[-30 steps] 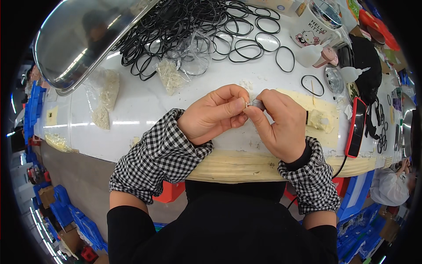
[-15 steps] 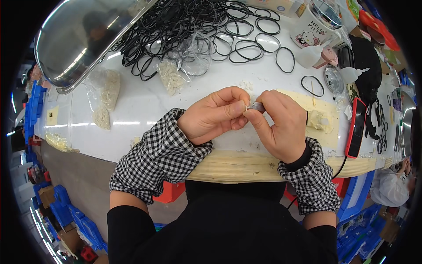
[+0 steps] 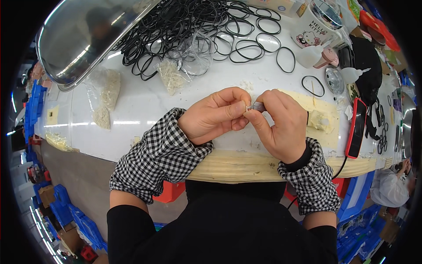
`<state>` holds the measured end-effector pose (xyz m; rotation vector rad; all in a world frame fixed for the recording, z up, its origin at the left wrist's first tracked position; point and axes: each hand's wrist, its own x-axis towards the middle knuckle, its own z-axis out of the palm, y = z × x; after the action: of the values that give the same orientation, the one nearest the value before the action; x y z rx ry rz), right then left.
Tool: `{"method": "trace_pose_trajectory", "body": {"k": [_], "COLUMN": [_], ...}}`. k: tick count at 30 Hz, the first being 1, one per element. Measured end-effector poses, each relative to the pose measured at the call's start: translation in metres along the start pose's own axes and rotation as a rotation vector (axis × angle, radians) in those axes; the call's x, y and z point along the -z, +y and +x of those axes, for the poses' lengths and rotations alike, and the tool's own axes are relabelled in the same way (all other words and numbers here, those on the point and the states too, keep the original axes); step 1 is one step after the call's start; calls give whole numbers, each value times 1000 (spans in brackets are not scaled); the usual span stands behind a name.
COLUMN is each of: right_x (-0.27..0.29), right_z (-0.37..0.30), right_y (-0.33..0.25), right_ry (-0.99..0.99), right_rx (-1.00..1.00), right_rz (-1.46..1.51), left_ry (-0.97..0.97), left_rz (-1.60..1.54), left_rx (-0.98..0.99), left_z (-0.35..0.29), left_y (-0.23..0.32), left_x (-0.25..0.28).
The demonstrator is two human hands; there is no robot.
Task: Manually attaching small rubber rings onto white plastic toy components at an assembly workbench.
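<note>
My left hand (image 3: 216, 115) and my right hand (image 3: 281, 123) meet fingertip to fingertip just above the white table (image 3: 149, 123). A tiny pale piece (image 3: 249, 108) is pinched between the left thumb and finger; its kind is too small to tell. My right thumb and forefinger close on a small grey metallic thing (image 3: 258, 106) touching that piece, mostly hidden by the fingers. Beyond my hands lie small white crumbs (image 3: 247, 85). Two clear bags of small pale pieces, one bag (image 3: 172, 79) nearer and another bag (image 3: 107, 94) to the left, rest on the table.
A heap of black rubber rings (image 3: 176, 31) covers the far side, beside a large shiny metal basin (image 3: 83, 44). To the right are a white cup (image 3: 310, 31), a red-edged phone (image 3: 356, 127) with a cable and a yellowish taped block (image 3: 320, 121). Another person (image 3: 390, 187) sits far right.
Both hands stay in nearly the same place, fingertips still together. Only a very slight shift of the grey thing between the right fingers shows.
</note>
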<state>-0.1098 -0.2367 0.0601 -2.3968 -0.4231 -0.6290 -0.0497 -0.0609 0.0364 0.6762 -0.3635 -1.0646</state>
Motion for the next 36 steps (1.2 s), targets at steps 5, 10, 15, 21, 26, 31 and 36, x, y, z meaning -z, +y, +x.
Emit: {"method": "trace_pose_trajectory", "body": {"k": [5,10,15,21,26,31,36], "right_x": [3,0,2,7,13,16,14], "right_z": [0,0,1,2,4,5,7], "right_y": [-2,1,0,-1,1,3,8], "right_ry": [-15,39,11,-78,-126,-116,-41], "right_rx": [1,27,28,-15,-1,-32,-189], "right_rz": [1,-21,-33,118,182,138,94], "left_ry": [18,-22,-9,-9,14,72,418], "left_rz": [4,-3,8,32,69,140,158], "left_rx": [-20,-11,-6,-22,-11,-37,-143], "left_z": [-1,1,-1,1,0,0,2], "left_y": [-1,0,0,-3,3,6,18], "left_x": [-1,0,1,5,4,3,-2]}}
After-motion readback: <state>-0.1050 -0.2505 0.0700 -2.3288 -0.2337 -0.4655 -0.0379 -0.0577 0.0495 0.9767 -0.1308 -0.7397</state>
